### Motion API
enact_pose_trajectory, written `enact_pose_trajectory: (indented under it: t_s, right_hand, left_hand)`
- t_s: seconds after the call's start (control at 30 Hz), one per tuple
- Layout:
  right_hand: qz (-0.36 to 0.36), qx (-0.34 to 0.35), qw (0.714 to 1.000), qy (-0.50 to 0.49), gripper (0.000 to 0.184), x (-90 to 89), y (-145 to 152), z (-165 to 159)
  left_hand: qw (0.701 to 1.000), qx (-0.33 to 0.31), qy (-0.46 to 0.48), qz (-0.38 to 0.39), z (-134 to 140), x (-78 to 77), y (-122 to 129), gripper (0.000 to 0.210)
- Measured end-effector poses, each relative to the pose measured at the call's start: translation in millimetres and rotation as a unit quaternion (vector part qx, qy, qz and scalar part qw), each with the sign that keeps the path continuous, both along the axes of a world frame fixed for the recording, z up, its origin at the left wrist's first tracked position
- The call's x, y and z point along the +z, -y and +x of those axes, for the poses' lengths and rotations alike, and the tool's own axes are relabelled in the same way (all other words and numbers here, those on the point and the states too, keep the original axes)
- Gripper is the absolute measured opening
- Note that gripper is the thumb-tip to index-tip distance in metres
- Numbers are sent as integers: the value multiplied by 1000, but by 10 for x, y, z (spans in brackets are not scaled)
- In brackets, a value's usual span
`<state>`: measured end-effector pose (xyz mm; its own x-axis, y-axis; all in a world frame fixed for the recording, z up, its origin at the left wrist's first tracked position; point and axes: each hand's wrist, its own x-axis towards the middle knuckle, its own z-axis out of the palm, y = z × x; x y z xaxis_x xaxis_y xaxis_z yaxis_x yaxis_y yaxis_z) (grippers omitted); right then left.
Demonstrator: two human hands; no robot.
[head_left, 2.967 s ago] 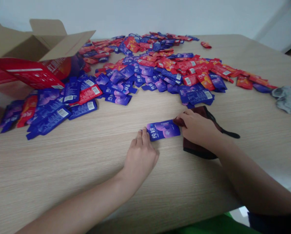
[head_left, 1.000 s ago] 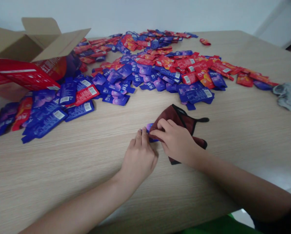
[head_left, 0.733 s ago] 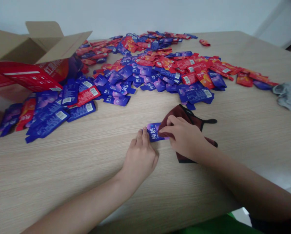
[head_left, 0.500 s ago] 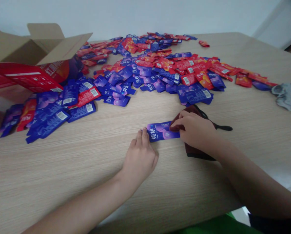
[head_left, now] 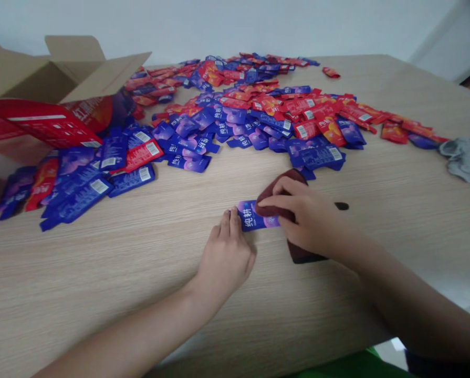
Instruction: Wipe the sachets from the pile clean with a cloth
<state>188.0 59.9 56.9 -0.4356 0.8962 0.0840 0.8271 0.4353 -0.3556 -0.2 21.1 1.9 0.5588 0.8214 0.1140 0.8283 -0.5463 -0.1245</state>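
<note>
A blue-purple sachet [head_left: 249, 216] lies flat on the table, white lettering at its left end. My left hand [head_left: 227, 247] rests at that end, its fingers stretched forward and the tips touching the sachet's edge. My right hand [head_left: 311, 215] pinches a dark maroon cloth [head_left: 306, 254] with black trim over the sachet's right part. That cloth hides the sachet's far end. A short black strap [head_left: 341, 206] sticks out from behind the right hand.
Many blue sachets [head_left: 227, 123] and red sachets [head_left: 298, 105] lie heaped across the back of the wooden table [head_left: 140, 283]. An open cardboard box [head_left: 87, 79] with red printed sides stands at the left. A crumpled grey cloth [head_left: 466, 160] lies at the right edge.
My right hand has slid left along the sachet with the maroon cloth, covering more of it. The left hand has stayed at the sachet's left end.
</note>
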Motion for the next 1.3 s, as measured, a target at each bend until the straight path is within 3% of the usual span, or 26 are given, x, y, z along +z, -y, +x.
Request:
enact_pose_trajectory:
  t_s: [0.13, 0.27, 0.6, 0.9, 1.0, 1.1, 1.2, 1.3]
  right_hand:
    - [-1, 70, 997, 30, 34, -174, 97, -190]
    - [-5, 54, 997, 63, 32, -272, 117, -261]
    - [-80, -82, 988, 102, 28, -40, 50, -46]
    - [-120, -132, 978, 109, 26, 7, -26, 110]
    - [-93, -103, 987, 77, 26, 28, -40, 129]
    - [-13, -54, 998, 1, 31, 15, -31, 59]
    - [77, -11, 997, -31, 39, -109, -1, -103]
    - [100, 26, 994, 25, 42, -303, 26, -279]
  left_hand:
    - [1000, -4, 3, -3, -9, 1, -3, 50]
    - [1000, -3, 21, -9, -9, -3, -7, 50]
    - [1000, 1, 7, 7, 2, -19, 7, 48]
    - [1000, -2, -4, 8, 4, -10, 3, 48]
    - [1000, -2, 1, 6, 1, -16, 4, 49]
    - [1000, -6, 11, 7, -1, -22, 7, 49]
    - [1000, -6, 12, 9, 0, -20, 7, 48]
    - [1000, -3, 10, 6, 3, -8, 2, 47]
